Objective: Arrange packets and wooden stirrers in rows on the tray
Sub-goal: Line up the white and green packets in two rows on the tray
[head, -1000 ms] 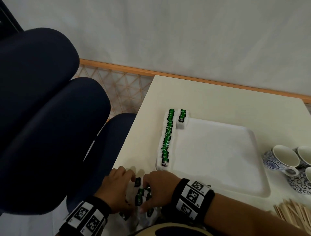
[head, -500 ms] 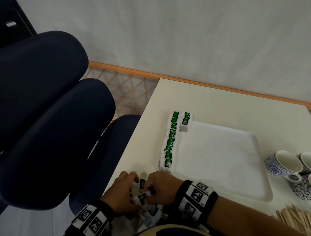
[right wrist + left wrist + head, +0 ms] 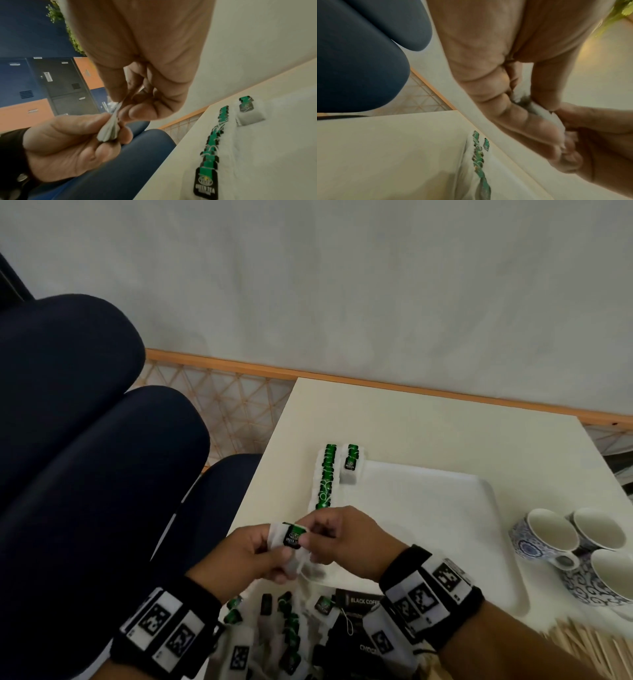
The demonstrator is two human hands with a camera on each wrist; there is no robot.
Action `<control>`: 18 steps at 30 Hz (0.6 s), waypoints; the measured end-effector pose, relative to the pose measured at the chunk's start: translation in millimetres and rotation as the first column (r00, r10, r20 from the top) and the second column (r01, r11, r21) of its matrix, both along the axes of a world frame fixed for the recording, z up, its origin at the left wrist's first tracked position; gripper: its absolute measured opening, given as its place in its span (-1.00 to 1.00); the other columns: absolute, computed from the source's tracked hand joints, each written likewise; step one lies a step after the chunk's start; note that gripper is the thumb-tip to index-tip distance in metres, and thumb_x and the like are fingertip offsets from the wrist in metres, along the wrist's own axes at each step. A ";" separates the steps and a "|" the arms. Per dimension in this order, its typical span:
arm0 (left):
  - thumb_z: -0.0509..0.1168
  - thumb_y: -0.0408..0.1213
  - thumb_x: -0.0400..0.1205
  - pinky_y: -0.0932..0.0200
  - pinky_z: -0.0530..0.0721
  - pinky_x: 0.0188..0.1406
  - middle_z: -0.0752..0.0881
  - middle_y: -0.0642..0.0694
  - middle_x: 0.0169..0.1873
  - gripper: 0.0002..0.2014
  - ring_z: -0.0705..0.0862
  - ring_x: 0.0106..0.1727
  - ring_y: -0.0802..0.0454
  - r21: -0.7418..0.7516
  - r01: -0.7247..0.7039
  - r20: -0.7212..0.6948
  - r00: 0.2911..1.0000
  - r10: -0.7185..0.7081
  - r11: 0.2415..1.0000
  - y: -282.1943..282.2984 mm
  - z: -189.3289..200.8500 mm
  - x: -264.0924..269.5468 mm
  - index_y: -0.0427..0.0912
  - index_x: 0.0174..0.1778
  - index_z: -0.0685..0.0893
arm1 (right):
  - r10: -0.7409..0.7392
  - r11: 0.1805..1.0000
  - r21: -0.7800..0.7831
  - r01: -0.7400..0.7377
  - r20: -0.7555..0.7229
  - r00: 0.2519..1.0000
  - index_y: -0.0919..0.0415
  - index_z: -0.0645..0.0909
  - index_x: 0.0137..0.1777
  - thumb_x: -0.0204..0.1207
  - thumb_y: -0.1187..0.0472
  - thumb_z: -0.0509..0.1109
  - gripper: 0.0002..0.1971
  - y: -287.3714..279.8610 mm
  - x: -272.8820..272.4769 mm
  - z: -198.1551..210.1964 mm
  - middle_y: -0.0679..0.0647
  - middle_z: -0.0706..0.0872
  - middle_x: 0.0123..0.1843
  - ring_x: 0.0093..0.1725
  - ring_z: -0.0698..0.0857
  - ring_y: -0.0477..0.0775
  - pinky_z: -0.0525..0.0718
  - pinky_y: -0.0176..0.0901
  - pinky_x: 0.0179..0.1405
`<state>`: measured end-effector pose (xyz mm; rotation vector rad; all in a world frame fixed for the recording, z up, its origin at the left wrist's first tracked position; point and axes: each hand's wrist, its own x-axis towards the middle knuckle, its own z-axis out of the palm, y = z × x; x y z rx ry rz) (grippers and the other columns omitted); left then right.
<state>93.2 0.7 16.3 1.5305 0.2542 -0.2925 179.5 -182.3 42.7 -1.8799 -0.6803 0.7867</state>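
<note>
A white tea bag packet with a green and black tag [image 3: 293, 537] hangs in the air above the table's near left corner. My left hand [image 3: 255, 556] and my right hand [image 3: 337, 537] both pinch it, one from each side. The same packet [image 3: 109, 129] shows edge-on in the right wrist view, and its white paper [image 3: 541, 112] sits between my fingers in the left wrist view. A white tray [image 3: 445, 529] holds a row of green-tagged packets [image 3: 325, 477] along its left edge and one lone packet [image 3: 351, 469] beside the row's far end.
A heap of loose packets [image 3: 291, 628] and a black coffee packet [image 3: 363, 601] lie under my wrists. Three blue-patterned cups [image 3: 575, 549] stand right of the tray. Wooden stirrers [image 3: 589, 648] lie at the lower right. Dark blue chairs [image 3: 85, 457] stand close on the left.
Both hands have risen from the heap of packets, lifting one tea bag packet between them. The head view has shifted downward and closer.
</note>
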 end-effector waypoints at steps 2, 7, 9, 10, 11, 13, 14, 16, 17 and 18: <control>0.57 -0.35 0.42 0.12 0.76 -0.25 0.79 -0.26 -0.30 -0.84 0.76 -0.26 -0.11 -0.003 -0.080 0.015 0.997 0.080 0.997 -7.0 0.7 14.0 -0.20 -0.11 0.81 | -0.093 0.995 0.040 0.096 -0.088 0.992 0.15 0.66 0.13 0.48 0.15 0.55 -0.74 -3.4 4.9 -3.7 0.19 0.77 -0.22 -0.34 0.68 -0.04 0.65 -0.28 -0.30; 0.68 -0.34 0.22 0.15 0.73 -0.29 0.80 -0.26 -0.27 -0.65 0.78 -0.25 -0.09 -0.005 -0.144 0.006 0.990 0.144 0.990 -18.9 -0.9 39.4 -0.24 -0.12 0.78 | -0.289 0.956 0.020 0.293 -0.117 0.950 0.10 0.63 0.14 0.41 0.18 0.61 -0.67 -5.8 16.2 -17.2 0.10 0.82 -0.15 -0.36 0.71 -0.17 0.60 -0.38 -0.32; 0.61 -0.41 0.25 0.15 0.73 -0.29 0.81 -0.27 -0.23 -0.64 0.78 -0.22 -0.11 -0.020 -0.135 -0.001 0.991 0.135 0.991 -20.4 -4.5 46.8 -0.27 -0.04 0.75 | -0.341 0.931 0.069 0.357 -0.175 0.924 0.16 0.69 0.02 0.42 0.27 0.59 -0.80 -6.7 21.3 -20.8 0.09 0.79 -0.23 -0.41 0.69 -0.16 0.59 -0.39 -0.38; 0.58 -0.42 0.29 0.14 0.74 -0.27 0.82 -0.27 -0.19 -0.65 0.79 -0.19 -0.12 -0.032 -0.135 -0.006 0.991 0.134 0.990 -21.0 -6.9 50.4 -0.26 -0.02 0.75 | -0.354 0.924 0.082 0.373 -0.181 0.918 0.18 0.71 -0.07 0.43 0.29 0.58 -0.87 -7.6 24.7 -22.9 0.08 0.78 -0.27 -0.43 0.68 -0.15 0.59 -0.38 -0.39; 0.57 -0.41 0.37 0.13 0.75 -0.25 0.82 -0.26 -0.15 -0.69 0.79 -0.15 -0.14 -0.048 -0.143 -0.018 0.990 0.142 0.989 -21.7 -8.4 54.2 -0.25 0.01 0.75 | -0.362 0.920 0.089 0.381 -0.180 0.915 0.19 0.71 -0.15 0.43 0.29 0.58 -0.92 -8.8 28.1 -24.4 0.08 0.76 -0.31 -0.43 0.67 -0.14 0.60 -0.38 -0.39; 0.38 -0.33 0.60 0.14 0.77 -0.22 0.82 -0.25 -0.05 -0.83 0.81 -0.07 -0.17 -0.079 -0.183 -0.066 0.982 0.178 0.980 -23.7 -9.7 62.1 -0.28 0.07 0.73 | -0.371 0.918 0.082 0.388 -0.171 0.913 0.19 0.71 -0.24 0.43 0.27 0.58 -0.90 -12.1 36.4 -28.5 0.07 0.73 -0.36 -0.43 0.67 -0.12 0.60 -0.37 -0.38; 0.28 -0.29 0.67 0.15 0.78 -0.22 0.82 -0.24 -0.03 -0.80 0.81 -0.05 -0.17 -0.102 -0.207 -0.089 0.976 0.198 0.973 -24.3 -10.4 65.7 -0.30 0.10 0.72 | -0.374 0.919 0.071 0.389 -0.165 0.913 0.19 0.71 -0.25 0.43 0.26 0.58 -0.89 -14.2 41.3 -30.9 0.07 0.73 -0.37 -0.42 0.66 -0.11 0.60 -0.36 -0.38; 0.18 -0.28 0.72 0.19 0.78 -0.27 0.83 -0.25 -0.07 -0.75 0.81 -0.11 -0.18 -0.138 -0.262 -0.128 0.961 0.246 0.955 -24.7 -11.3 72.2 -0.36 0.10 0.68 | -0.379 0.919 0.052 0.392 -0.165 0.911 0.19 0.68 -0.23 0.47 0.25 0.54 -0.90 -19.3 52.9 -36.5 0.05 0.72 -0.37 -0.39 0.66 -0.11 0.60 -0.34 -0.37; 0.17 -0.29 0.73 0.20 0.77 -0.30 0.83 -0.24 -0.14 -0.76 0.81 -0.17 -0.17 -0.145 -0.295 -0.141 0.951 0.276 0.944 -24.1 -11.2 74.8 -0.39 0.07 0.67 | -0.388 0.915 0.050 0.401 -0.169 0.906 0.17 0.65 -0.23 0.49 0.27 0.51 -0.89 -22.0 59.1 -40.1 0.04 0.72 -0.36 -0.37 0.66 -0.10 0.60 -0.31 -0.37; 0.17 -0.31 0.73 0.22 0.77 -0.33 0.83 -0.23 -0.22 -0.76 0.81 -0.21 -0.16 -0.142 -0.320 -0.146 0.943 0.300 0.937 -23.1 -12.6 76.9 -0.41 0.03 0.66 | -0.403 0.908 0.052 0.417 -0.174 0.899 0.16 0.62 -0.24 0.51 0.28 0.48 -0.87 -24.6 65.9 -44.5 0.04 0.73 -0.35 -0.35 0.66 -0.08 0.59 -0.27 -0.36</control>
